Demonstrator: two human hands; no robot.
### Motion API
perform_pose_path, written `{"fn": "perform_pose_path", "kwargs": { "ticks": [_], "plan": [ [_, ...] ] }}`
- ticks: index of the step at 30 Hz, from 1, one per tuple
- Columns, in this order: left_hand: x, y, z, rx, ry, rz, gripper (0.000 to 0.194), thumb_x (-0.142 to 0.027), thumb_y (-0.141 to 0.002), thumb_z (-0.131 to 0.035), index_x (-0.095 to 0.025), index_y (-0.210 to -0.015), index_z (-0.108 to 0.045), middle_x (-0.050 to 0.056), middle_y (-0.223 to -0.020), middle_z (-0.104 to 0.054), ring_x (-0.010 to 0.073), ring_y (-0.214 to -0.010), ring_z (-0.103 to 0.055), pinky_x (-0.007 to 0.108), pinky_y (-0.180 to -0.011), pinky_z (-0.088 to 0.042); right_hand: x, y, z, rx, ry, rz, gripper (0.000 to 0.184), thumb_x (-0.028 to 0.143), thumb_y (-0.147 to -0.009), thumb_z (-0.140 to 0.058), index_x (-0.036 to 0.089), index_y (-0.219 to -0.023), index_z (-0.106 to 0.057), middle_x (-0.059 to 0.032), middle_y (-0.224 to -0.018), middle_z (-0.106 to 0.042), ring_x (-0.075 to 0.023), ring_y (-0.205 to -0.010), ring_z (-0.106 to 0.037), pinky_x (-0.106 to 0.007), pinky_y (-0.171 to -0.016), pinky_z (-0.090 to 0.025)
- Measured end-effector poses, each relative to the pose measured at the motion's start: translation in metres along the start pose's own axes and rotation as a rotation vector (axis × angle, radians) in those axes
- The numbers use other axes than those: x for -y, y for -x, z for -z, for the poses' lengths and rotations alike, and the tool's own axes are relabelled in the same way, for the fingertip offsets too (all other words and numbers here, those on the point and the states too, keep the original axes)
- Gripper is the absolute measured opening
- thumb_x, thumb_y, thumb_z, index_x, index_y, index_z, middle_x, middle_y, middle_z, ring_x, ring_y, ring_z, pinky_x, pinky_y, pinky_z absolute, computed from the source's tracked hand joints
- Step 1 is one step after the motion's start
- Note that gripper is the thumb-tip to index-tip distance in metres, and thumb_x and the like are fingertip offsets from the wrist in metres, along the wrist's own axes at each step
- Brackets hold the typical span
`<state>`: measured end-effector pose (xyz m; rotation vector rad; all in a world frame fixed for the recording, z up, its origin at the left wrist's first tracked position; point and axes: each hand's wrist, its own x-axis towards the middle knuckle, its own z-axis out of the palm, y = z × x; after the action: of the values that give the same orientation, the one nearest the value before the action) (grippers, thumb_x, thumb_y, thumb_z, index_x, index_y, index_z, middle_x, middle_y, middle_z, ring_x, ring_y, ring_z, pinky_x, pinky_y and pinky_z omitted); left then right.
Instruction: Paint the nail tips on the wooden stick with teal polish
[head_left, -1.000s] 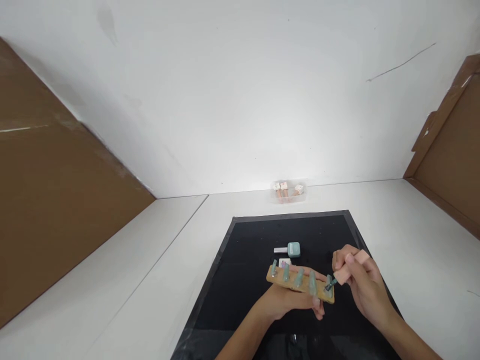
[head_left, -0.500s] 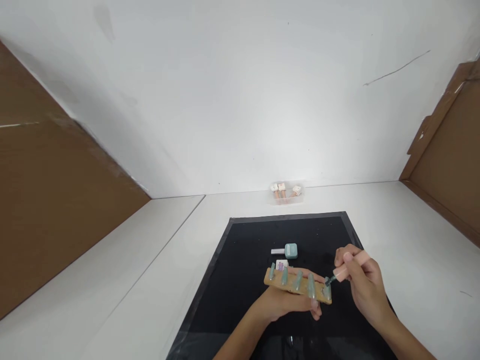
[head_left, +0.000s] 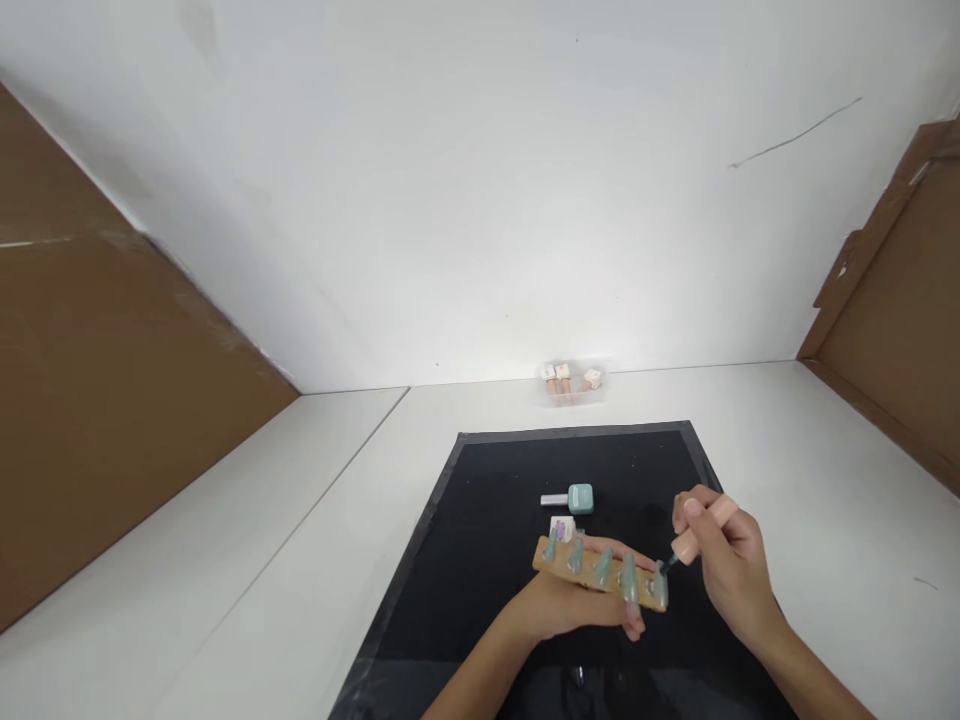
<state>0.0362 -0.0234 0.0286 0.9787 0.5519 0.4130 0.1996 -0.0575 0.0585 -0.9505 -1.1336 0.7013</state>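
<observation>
My left hand (head_left: 559, 610) is wrapped from below around a tan wooden strip (head_left: 559, 566) that bears several grey-green false nails (head_left: 628, 578) in a row. Between the fingers of my right hand (head_left: 735, 565) is a nail polish brush (head_left: 703, 528) with a pink handle. Its dark bristle end meets the upper part of the rightmost false nail (head_left: 661, 586); whether it presses on it I cannot tell. Just beyond the strip is a small white bottle (head_left: 562, 527) with a purple mark, partly hidden by the strip and my left hand.
A teal polish bottle (head_left: 580, 499) with a pale cap lies on its side on the black mat (head_left: 510, 470). Behind the mat, a clear plastic box (head_left: 571, 388) with several white-and-pink bottles stands against the white wall (head_left: 480, 200). Brown cardboard panels (head_left: 112, 350) flank both sides.
The strip in my left hand has shifted slightly to the right and tilted a little. The brush in my right hand has moved slightly right along with it, its tip still by the rightmost nail.
</observation>
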Motion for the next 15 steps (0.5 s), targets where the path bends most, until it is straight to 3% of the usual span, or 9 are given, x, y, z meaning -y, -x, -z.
{"fn": "perform_pose_path", "kwargs": {
  "ticks": [5,10,15],
  "plan": [
    [-0.0006,-0.0002,-0.0008,-0.003,0.012,0.006,0.049,-0.032,-0.054,-0.084,-0.011,-0.095,-0.069,0.002,-0.064,-0.066,0.0125,-0.056,-0.062,0.028,-0.061,-0.052,0.0012,0.0015,-0.0005,0.082,-0.018,0.044,0.050,0.041,-0.084,-0.062,0.019,-0.043,-0.044,0.0020,-0.043,-0.053,-0.0110,-0.042,-0.049,-0.026,-0.044,-0.041],
    [-0.0001,-0.0009,-0.0012,0.001,0.035,0.001,0.049,-0.031,-0.053,-0.085,-0.012,-0.095,-0.069,0.001,-0.062,-0.067,0.0112,-0.055,-0.063,0.024,-0.057,-0.051,0.0001,-0.0010,0.0005,0.004,0.048,-0.018,0.048,0.042,-0.086,-0.059,0.020,-0.045,-0.047,0.0019,-0.048,-0.053,-0.0109,-0.045,-0.048,-0.025,-0.043,-0.040],
    [-0.0014,-0.0013,-0.0023,-0.009,0.044,0.008,0.048,-0.030,-0.053,-0.085,-0.011,-0.094,-0.070,0.002,-0.063,-0.068,0.0103,-0.055,-0.063,0.022,-0.057,-0.052,-0.0012,-0.0009,0.0006,0.105,-0.011,0.102,0.049,0.039,-0.087,-0.058,0.019,-0.044,-0.046,0.0022,-0.045,-0.053,-0.0106,-0.043,-0.049,-0.025,-0.044,-0.041]
  ]
}}
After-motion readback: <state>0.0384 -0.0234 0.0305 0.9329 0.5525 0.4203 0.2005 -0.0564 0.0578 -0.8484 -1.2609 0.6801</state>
